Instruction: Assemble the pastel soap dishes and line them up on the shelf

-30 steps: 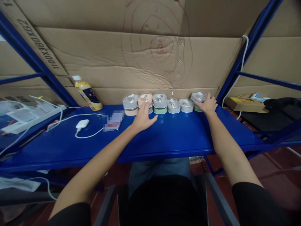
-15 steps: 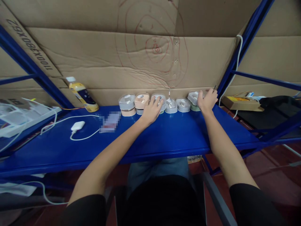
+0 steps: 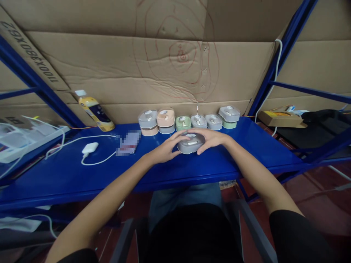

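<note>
Left hand [image 3: 164, 151] and right hand [image 3: 211, 140] cup a rounded grey plastic lidded case [image 3: 191, 143] from both sides, fingers slightly spread, fingertips clamped on its rim and lid; an even two-sided hold keeps it level. Case sits on the blue painted steel shelf [image 3: 246, 160], just in front of a row of similar two-tone plastic cases [image 3: 183, 123], small silver fitting on top.

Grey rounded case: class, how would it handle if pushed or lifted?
The grey rounded case looks stiff, holding its shape between left hand and right hand. Its smooth shell may slip. Low and wide, it would likely slide, not tip.
</note>
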Available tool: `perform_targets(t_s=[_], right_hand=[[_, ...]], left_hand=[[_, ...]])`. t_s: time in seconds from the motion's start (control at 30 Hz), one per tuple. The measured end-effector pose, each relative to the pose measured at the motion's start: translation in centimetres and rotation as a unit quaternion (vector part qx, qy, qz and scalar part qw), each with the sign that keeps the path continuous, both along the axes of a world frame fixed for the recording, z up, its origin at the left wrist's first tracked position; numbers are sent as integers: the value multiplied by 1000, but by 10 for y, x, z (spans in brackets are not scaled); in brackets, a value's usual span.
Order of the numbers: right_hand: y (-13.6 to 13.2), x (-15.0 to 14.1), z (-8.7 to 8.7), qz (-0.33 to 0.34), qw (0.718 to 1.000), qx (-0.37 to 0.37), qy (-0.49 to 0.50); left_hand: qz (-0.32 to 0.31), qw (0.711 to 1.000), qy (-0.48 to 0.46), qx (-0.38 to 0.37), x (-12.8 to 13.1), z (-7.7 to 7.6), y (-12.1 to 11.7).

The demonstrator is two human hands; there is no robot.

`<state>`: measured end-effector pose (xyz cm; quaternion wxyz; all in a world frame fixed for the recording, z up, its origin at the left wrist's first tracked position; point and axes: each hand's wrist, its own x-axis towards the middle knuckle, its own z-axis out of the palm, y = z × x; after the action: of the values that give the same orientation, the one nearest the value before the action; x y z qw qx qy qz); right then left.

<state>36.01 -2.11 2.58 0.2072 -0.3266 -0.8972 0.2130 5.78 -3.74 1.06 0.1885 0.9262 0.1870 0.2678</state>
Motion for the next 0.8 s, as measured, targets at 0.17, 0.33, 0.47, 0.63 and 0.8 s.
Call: perform_targets(t_s=[0.17, 0.33, 0.47, 0.63, 0.8], right_hand=[[-6, -14, -3, -24, 998, 61, 19], [-11, -29, -14, -50, 995, 82, 21], [-14, -39, -22, -67, 994, 82, 7], [-13, -35, -13, -45, 995, 72, 57], [-7, 0, 12, -133, 975, 63, 164]], left_hand=[[29, 999, 8, -12, -4, -10, 13], [29, 1000, 8, 3, -9, -15, 15], [37, 999, -4, -21, -17, -17, 15], [75, 992, -43, -96, -16, -21, 18], [98, 991, -41, -80, -6, -23, 14]])
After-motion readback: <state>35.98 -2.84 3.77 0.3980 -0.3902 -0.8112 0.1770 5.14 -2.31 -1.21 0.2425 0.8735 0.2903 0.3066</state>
